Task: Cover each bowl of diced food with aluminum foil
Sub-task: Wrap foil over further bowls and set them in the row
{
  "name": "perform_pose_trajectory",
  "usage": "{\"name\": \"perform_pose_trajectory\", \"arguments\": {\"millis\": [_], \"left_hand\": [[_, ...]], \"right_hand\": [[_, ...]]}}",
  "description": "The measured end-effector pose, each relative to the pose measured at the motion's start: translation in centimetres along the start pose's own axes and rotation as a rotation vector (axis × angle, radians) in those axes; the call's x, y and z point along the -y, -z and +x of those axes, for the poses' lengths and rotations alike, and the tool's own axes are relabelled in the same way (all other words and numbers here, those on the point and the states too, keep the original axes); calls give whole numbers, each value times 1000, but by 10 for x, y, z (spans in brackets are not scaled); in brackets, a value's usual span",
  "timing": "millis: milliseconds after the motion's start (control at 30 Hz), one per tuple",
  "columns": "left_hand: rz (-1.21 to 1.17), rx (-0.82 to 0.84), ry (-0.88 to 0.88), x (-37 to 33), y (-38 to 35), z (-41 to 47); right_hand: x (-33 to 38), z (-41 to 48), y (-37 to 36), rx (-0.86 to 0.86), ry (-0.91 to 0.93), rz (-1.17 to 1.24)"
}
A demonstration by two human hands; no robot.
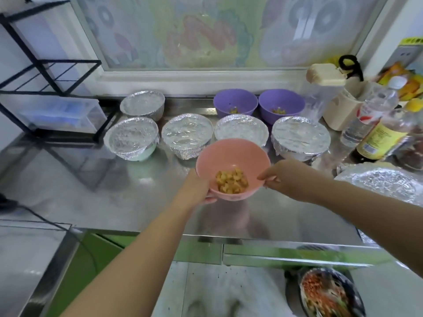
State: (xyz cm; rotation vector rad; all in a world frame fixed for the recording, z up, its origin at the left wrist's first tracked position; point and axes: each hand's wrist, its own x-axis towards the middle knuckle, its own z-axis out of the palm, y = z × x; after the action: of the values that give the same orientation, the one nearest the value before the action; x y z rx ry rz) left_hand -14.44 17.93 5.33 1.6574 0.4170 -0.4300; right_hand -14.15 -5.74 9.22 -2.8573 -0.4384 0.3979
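Observation:
A pink bowl (231,156) with yellow diced food (231,181) in it is held over the steel counter (137,197). My left hand (196,189) grips its left side from below. My right hand (282,177) pinches its right rim. Behind it stand several foil-covered bowls (186,131) in a row, with one more (143,104) at the back left. Two purple bowls (235,102) (281,104) at the back stand uncovered with a little diced food inside. A crinkled foil sheet (382,179) lies at the right.
A black wire rack (45,72) with a clear plastic box stands at the left. Bottles (370,115), a cream container (338,106) and packets crowd the right back corner. A window frame runs behind the bowls. Below the counter's front edge sits a dish of food (329,294).

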Motion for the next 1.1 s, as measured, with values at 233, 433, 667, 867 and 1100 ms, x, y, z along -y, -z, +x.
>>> {"name": "perform_pose_trajectory", "arguments": {"millis": [233,433,667,867,1100], "left_hand": [[-54,-9,70,43,-17,0],[195,-150,-83,50,-24,7],[781,-306,-509,25,-67,-10],[856,157,-707,11,-139,-8],[903,438,-593,13,-206,3]], "right_hand": [[-11,-11,-43,160,-8,-33],[-67,-26,-57,-221,-128,130],[-134,-58,-64,-332,-414,-26],[-171,-89,-75,-54,-639,-173],[-206,-127,-91,66,-813,-103]]}}
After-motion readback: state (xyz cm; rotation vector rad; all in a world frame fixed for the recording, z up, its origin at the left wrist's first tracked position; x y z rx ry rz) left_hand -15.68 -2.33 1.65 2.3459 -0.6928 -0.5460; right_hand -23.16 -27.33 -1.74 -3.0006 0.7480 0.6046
